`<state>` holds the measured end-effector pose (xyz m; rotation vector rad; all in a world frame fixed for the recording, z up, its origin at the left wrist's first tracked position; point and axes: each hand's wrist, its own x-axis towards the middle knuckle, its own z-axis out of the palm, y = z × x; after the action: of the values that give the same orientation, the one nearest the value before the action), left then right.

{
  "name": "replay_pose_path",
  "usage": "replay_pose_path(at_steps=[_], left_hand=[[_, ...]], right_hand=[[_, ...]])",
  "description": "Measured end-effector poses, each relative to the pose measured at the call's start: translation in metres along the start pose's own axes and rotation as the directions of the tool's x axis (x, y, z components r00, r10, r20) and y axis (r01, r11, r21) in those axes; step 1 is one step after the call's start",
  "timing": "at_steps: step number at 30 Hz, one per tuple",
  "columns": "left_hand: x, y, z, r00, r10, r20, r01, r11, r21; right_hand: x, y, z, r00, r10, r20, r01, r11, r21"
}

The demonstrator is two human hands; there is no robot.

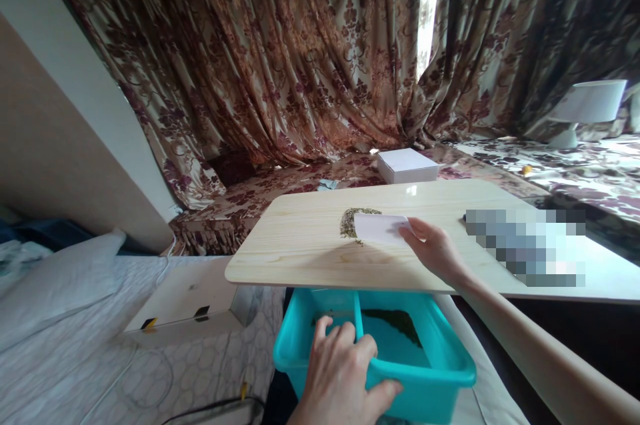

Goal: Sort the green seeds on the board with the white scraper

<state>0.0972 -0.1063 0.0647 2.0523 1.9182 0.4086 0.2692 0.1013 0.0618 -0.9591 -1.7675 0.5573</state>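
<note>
My left hand (343, 371) grips the near rim of a teal plastic bin (440, 371), fingers curled over its edge by the centre divider. The bin sits below the front edge of a light wooden tabletop (295, 251) and has dark green bits in its right compartment. My right hand (435, 248) rests on the tabletop and holds a white card (380, 228) flat against the wood. The card's left edge meets a small pile of green-brown crumbs (350, 219).
A white box (407, 165) sits beyond the table on patterned fabric. Heavy floral curtains (280, 51) hang behind. A white lamp (585, 108) stands at the far right. A bed with a white pillow (55, 285) and a low white table (190, 291) lie to the left.
</note>
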Motion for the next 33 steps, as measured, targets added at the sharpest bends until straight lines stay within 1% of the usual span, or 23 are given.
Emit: replay_pose_path(at_steps=[6,12,18,23,26,33], left_hand=[[-0.001,-0.003,-0.001,0.999,0.009,-0.031,-0.009,1.000,0.006],[-0.001,-0.003,-0.006,1.000,-0.002,-0.023,0.002,1.000,0.007],[-0.003,-0.008,-0.006,0.999,-0.003,-0.034,0.003,1.000,0.006],[-0.006,-0.014,-0.005,0.997,0.004,-0.081,-0.004,1.000,-0.004],[-0.007,-0.016,-0.007,0.996,0.003,-0.087,-0.003,1.000,0.007],[-0.008,-0.015,-0.014,0.998,-0.005,-0.062,0.006,1.000,0.007]], right_hand=[[-0.003,-0.001,-0.002,0.999,-0.008,0.038,0.007,1.000,0.011],[-0.005,-0.003,-0.003,1.000,-0.007,0.020,0.008,1.000,-0.017],[-0.006,-0.009,-0.006,0.997,-0.038,0.062,0.042,0.998,-0.057],[-0.007,-0.001,-0.010,0.995,-0.089,0.035,0.091,0.994,-0.067],[-0.008,0.003,-0.012,0.995,-0.094,0.025,0.096,0.991,-0.091],[-0.012,-0.007,-0.021,0.996,-0.078,0.030,0.081,0.990,-0.116]])
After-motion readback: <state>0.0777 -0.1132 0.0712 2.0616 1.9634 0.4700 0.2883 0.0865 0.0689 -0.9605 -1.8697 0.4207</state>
